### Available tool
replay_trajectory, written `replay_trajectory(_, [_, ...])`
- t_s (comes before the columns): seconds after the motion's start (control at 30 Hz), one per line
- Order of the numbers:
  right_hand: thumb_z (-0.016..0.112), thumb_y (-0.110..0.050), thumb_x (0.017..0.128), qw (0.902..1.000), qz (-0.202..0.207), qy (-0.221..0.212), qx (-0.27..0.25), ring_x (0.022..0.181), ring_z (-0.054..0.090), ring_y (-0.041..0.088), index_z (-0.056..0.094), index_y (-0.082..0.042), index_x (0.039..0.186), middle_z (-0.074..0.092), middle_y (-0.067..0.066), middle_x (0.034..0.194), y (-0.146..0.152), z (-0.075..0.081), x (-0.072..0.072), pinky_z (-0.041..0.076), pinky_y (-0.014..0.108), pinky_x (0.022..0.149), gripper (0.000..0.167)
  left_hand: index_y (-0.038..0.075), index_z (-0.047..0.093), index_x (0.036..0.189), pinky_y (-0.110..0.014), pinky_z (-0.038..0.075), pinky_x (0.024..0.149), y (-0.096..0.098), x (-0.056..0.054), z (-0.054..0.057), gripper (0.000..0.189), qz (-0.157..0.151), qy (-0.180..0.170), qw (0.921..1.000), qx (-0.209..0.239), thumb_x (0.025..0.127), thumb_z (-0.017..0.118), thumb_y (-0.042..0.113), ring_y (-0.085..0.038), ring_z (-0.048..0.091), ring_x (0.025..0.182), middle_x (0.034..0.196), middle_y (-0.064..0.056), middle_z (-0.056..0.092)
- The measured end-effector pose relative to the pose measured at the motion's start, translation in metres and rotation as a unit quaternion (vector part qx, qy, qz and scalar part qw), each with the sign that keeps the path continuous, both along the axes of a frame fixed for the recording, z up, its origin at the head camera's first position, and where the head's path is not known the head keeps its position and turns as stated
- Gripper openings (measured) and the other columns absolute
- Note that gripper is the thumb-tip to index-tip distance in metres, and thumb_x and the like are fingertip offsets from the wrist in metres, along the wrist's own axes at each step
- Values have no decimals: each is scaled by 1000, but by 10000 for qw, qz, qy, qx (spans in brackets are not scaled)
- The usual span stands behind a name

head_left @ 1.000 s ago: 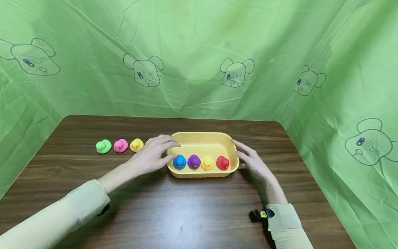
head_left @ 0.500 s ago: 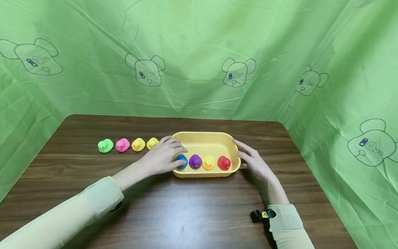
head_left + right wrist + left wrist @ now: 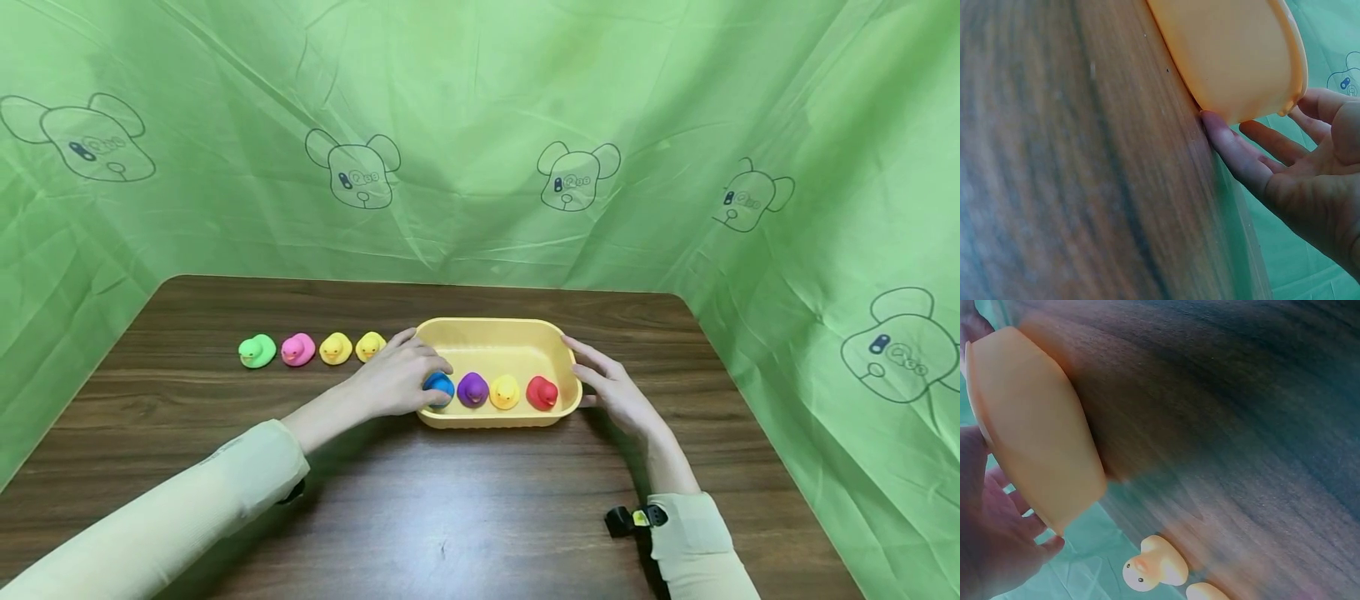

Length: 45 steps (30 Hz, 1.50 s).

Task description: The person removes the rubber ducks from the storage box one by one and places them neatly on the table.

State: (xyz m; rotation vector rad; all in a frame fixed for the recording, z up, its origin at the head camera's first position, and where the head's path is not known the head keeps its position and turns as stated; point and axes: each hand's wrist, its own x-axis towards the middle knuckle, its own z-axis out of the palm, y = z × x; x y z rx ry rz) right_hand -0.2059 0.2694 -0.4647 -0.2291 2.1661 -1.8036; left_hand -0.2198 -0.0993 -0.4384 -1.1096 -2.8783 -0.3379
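A yellow tray (image 3: 495, 422) stands on the table, with a blue rubber duck (image 3: 441, 387), a purple duck (image 3: 472, 390), a yellow duck (image 3: 504, 392) and a red duck (image 3: 542, 392) lined along its near side. My left hand (image 3: 399, 379) reaches over the tray's left end, thumb and fingers around the blue duck, partly covering it. The left wrist view shows those fingers (image 3: 1015, 499) passing behind the tray's rim, the duck hidden there. My right hand (image 3: 618, 400) touches the tray's right end, fingers (image 3: 1275, 142) extended and spread along its outer wall.
Left of the tray, a green duck (image 3: 257, 352), a pink duck (image 3: 298, 350) and two yellow ducks (image 3: 336, 349) sit in a row on the brown wooden table (image 3: 450, 517). Green cloth (image 3: 465, 242) with printed bear faces hangs behind and at the sides.
My left hand has moved right, over the tray's end and onto the blue duck, uncovering the yellow duck beside the tray. The right hand stays at the tray.
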Motion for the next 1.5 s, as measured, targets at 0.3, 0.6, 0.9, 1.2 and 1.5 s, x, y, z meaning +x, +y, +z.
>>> replay_trajectory(0.3, [47, -21, 110, 10000, -23, 3, -1, 147, 38, 41, 33, -21, 162, 29, 14, 168, 0, 1, 1, 63, 39, 88, 54, 19, 78, 112, -61, 21, 127, 5, 0, 3, 34, 160, -294, 9994, -130, 83, 76, 36, -28, 64, 121, 111, 0, 78])
replay_trajectory(0.6, [47, -20, 110, 10000, -37, -17, -26, 148, 37, 40, 33, -21, 162, 28, 12, 168, 0, 1, 0, 62, 39, 88, 54, 20, 80, 110, -63, 19, 127, 9, 2, 3, 29, 259, -361, 9988, -219, 85, 77, 35, -27, 66, 117, 108, 3, 80])
replay_trajectory(0.9, [47, -20, 110, 10000, -42, -25, -43, 148, 37, 39, 33, -20, 162, 28, 11, 169, 0, 1, 0, 62, 40, 88, 54, 22, 79, 100, -67, 20, 126, 11, 1, 2, 20, 151, -286, 9995, -49, 84, 80, 34, -14, 71, 95, 95, 7, 79])
replay_trajectory(1.2, [47, -19, 110, 10000, -52, -5, -25, 146, 39, 40, 33, -20, 162, 29, 12, 168, 0, 0, 1, 63, 39, 87, 54, 18, 80, 106, -71, 17, 124, 11, 3, 3, 24, -71, -292, 9994, 150, 87, 82, 32, -19, 72, 109, 105, 1, 79])
replay_trajectory(1.5, [47, -20, 110, 10000, -42, -29, -25, 147, 38, 40, 33, -20, 162, 27, 12, 169, 0, 1, 0, 63, 38, 87, 54, 13, 81, 109, -72, 16, 124, 8, 4, 5, 27, -237, -262, 9988, 345, 87, 82, 29, -21, 71, 112, 107, -2, 79])
